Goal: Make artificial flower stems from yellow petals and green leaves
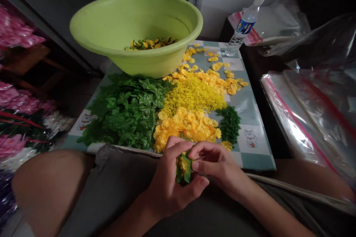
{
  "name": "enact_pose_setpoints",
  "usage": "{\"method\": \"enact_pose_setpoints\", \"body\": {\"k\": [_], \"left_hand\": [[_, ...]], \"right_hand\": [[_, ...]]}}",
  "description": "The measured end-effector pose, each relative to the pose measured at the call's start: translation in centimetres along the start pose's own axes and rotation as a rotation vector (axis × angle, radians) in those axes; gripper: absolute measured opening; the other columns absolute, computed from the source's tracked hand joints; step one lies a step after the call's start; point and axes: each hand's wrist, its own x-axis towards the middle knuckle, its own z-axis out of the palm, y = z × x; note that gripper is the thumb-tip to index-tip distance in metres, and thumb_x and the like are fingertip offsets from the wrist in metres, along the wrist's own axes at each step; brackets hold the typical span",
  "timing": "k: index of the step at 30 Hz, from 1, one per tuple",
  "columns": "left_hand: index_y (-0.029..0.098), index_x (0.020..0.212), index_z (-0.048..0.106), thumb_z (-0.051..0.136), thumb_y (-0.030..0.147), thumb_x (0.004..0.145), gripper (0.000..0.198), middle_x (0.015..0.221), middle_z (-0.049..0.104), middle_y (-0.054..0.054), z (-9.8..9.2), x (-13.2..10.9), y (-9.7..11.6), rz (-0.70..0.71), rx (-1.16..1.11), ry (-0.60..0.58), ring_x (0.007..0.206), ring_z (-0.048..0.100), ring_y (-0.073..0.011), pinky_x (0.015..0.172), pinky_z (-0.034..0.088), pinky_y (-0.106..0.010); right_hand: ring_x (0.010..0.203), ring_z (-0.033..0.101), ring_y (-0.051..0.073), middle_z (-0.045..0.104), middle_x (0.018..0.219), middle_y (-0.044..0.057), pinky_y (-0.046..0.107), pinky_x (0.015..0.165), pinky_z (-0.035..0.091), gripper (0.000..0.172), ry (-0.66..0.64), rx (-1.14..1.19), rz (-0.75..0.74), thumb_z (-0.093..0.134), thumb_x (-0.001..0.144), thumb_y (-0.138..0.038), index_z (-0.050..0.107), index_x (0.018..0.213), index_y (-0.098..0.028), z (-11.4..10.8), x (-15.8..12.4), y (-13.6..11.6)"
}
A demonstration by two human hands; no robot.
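Note:
Over my lap, at the table's near edge, my left hand [178, 177] curls around an artificial flower [183, 164] with yellow petals and green leaves. My right hand [211, 159] pinches a thin stem-like piece at the flower's right side, its fingertips close against the leaves. Just beyond my hands lies a heap of orange-yellow fabric petals [189, 124]. Left of it spreads a large pile of green fabric leaves [130, 111]. Behind the petals are thin yellow stamen pieces [194, 94], and a small dark green bunch [229, 124] sits to the right.
A big lime-green basin [155, 61] holding finished-looking yellow and green flowers stands at the back left of the checkered table [258, 152]. A water bottle [244, 26] is at the back right. Plastic bags [294, 107] lie right of the table; wrapped pink flowers [16, 96] stand at left.

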Motion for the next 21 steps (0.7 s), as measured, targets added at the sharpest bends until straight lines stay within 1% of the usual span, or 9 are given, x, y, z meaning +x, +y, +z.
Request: {"method": "enact_pose_setpoints", "body": {"k": [3, 6, 8, 10, 12, 14, 16, 19, 21], "left_hand": [[0.038, 0.125, 0.037, 0.052, 0.020, 0.088, 0.044, 0.106, 0.042, -0.002, -0.1, 0.1, 0.2, 0.022, 0.143, 0.018, 0.099, 0.047, -0.0194, 0.085, 0.043, -0.034], [0.032, 0.103, 0.049, 0.042, 0.015, 0.093, 0.021, 0.098, 0.046, 0.000, -0.1, 0.5, 0.7, -0.081, 0.193, 0.056, 0.096, 0.047, -0.0164, 0.085, 0.040, -0.030], [0.029, 0.091, 0.050, 0.040, 0.018, 0.095, 0.016, 0.091, 0.047, 0.001, -0.1, 0.8, 1.0, -0.163, 0.183, 0.104, 0.090, 0.049, -0.0147, 0.081, 0.041, -0.027], [0.028, 0.087, 0.049, 0.039, 0.023, 0.096, 0.015, 0.085, 0.048, 0.002, 0.0, 1.0, 1.3, -0.245, 0.155, 0.152, 0.076, 0.049, -0.0127, 0.067, 0.042, -0.024], [0.028, 0.086, 0.050, 0.040, 0.027, 0.096, 0.014, 0.079, 0.048, 0.003, 0.1, 1.1, 1.4, -0.316, 0.128, 0.180, 0.061, 0.044, -0.0109, 0.052, 0.038, -0.022], [0.028, 0.084, 0.052, 0.043, 0.032, 0.094, 0.014, 0.075, 0.048, 0.004, 0.2, 1.2, 1.4, -0.365, 0.103, 0.187, 0.053, 0.040, -0.0100, 0.045, 0.033, -0.022], [0.027, 0.082, 0.053, 0.045, 0.036, 0.092, 0.015, 0.070, 0.046, 0.004, 0.2, 1.3, 1.4, -0.431, 0.063, 0.194, 0.051, 0.037, -0.0103, 0.043, 0.032, -0.021], [0.026, 0.080, 0.053, 0.049, 0.040, 0.088, 0.017, 0.067, 0.042, 0.004, 0.3, 1.4, 1.2, -0.621, -0.030, 0.246, 0.053, 0.036, -0.0111, 0.042, 0.032, -0.018], [0.025, 0.079, 0.052, 0.050, 0.042, 0.086, 0.018, 0.070, 0.041, 0.004, 0.3, 1.4, 1.0, -0.706, -0.099, 0.282, 0.054, 0.035, -0.0105, 0.040, 0.030, -0.016]], "right_hand": [[0.058, 0.059, 0.008, 0.063, 0.067, -0.003, 0.021, 0.060, 0.047, 0.014, 0.015, 0.000, -0.016, 0.076, 0.070, -0.021, 0.067, 0.081, -0.021, 0.5, 0.1, 0.4], [0.054, 0.059, 0.010, 0.062, 0.065, -0.003, 0.025, 0.059, 0.049, 0.017, 0.003, -0.048, -0.002, 0.073, 0.070, -0.024, 0.064, 0.083, -0.020, 0.3, 0.2, -0.3], [0.054, 0.060, 0.011, 0.062, 0.066, -0.002, 0.027, 0.060, 0.049, 0.017, 0.078, -0.191, -0.035, 0.070, 0.071, -0.024, 0.062, 0.085, -0.019, -0.8, 0.3, -1.6], [0.057, 0.060, 0.013, 0.062, 0.067, 0.000, 0.028, 0.060, 0.049, 0.016, 0.269, -0.476, -0.136, 0.065, 0.072, -0.024, 0.060, 0.087, -0.019, -2.9, 0.4, -3.2], [0.062, 0.059, 0.016, 0.063, 0.070, 0.003, 0.028, 0.059, 0.045, 0.018, 0.521, -0.926, -0.279, 0.057, 0.076, -0.023, 0.061, 0.093, -0.017, -5.4, 0.6, -4.7], [0.063, 0.057, 0.017, 0.063, 0.070, 0.005, 0.029, 0.059, 0.041, 0.020, 0.686, -1.407, -0.282, 0.050, 0.078, -0.018, 0.063, 0.092, -0.015, -7.7, 1.0, -5.5], [0.062, 0.057, 0.018, 0.065, 0.069, 0.007, 0.029, 0.058, 0.038, 0.020, 0.678, -1.588, -0.222, 0.048, 0.076, -0.013, 0.066, 0.085, -0.015, -9.4, 1.6, -5.5], [0.064, 0.058, 0.019, 0.067, 0.070, 0.007, 0.028, 0.058, 0.036, 0.021, 0.574, -1.650, -0.152, 0.048, 0.075, -0.010, 0.067, 0.077, -0.016, -10.5, 2.6, -4.7], [0.068, 0.059, 0.020, 0.069, 0.074, 0.009, 0.028, 0.058, 0.035, 0.021, 0.547, -1.703, -0.120, 0.048, 0.075, -0.009, 0.068, 0.076, -0.016, -10.8, 3.3, -4.0]]}}
